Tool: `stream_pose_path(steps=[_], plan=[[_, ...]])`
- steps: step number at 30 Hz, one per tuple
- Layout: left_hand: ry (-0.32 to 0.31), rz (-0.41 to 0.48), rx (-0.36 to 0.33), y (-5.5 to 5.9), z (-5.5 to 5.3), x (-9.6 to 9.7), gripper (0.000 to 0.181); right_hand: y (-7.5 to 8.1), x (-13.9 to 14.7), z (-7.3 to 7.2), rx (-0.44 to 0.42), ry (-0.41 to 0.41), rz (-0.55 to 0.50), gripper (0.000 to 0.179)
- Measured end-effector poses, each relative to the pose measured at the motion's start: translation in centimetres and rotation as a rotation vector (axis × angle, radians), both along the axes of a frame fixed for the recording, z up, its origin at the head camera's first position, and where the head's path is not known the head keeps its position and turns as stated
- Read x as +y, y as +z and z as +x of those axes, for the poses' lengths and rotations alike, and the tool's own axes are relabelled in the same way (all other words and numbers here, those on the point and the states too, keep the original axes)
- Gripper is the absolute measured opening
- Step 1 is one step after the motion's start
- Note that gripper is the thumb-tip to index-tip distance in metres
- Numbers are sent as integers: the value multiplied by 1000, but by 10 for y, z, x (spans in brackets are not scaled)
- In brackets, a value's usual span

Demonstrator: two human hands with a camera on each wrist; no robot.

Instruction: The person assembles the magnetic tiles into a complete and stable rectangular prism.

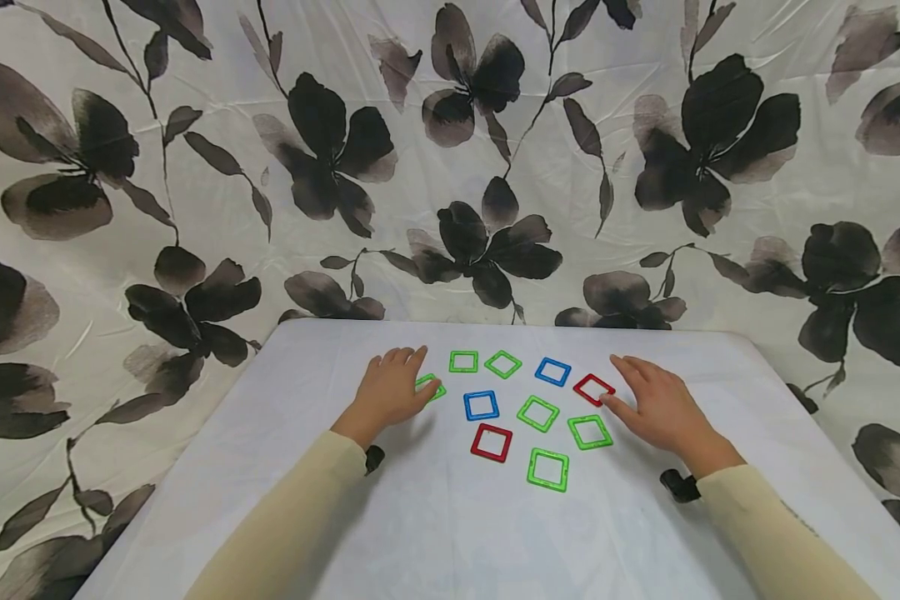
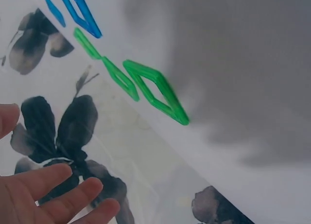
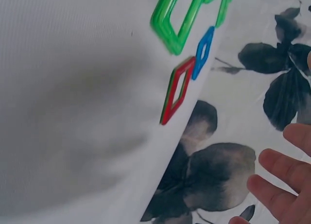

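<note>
Several square plastic outline tiles lie flat on the white table. Over the leftmost green square (image 1: 438, 394) is my left hand (image 1: 390, 392), fingers spread and holding nothing; it partly hides that tile. In the left wrist view the green tile (image 2: 167, 95) lies apart from the fingertips. My right hand (image 1: 660, 407), also spread and holding nothing, is beside the red square (image 1: 585, 397) at the right, its thumb overlapping the tile's corner in the head view. The right wrist view shows the same red tile (image 3: 170, 93) away from the fingers.
Between the hands lie two blue squares, one at the left (image 1: 482, 393) and one farther back (image 1: 549, 382), another red square (image 1: 476, 440), and more green ones, the nearest green square (image 1: 547, 487) at the front. A floral cloth (image 1: 420, 167) hangs behind the table (image 1: 435, 533).
</note>
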State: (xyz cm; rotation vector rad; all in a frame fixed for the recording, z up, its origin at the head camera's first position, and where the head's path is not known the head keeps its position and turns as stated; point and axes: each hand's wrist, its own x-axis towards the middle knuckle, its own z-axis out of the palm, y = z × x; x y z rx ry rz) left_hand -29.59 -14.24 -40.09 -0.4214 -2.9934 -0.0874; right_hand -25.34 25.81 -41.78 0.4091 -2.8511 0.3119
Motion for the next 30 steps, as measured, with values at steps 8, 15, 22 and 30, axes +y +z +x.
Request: stream_pose_path(steps=[8,15,22,30], plan=[[-33,37,-13,-2,11,9,67,-3,-14,5,17,42,20,71],[-79,53,-38,-8,17,18,65,-6,-28,12,1,64,33,68],[-92,94,-107,-12,24,28,64,-8,-37,18,-8,102,37,67],[-135,138,-186,-19,31,36,63,-12,-47,24,-35,142,48,66]])
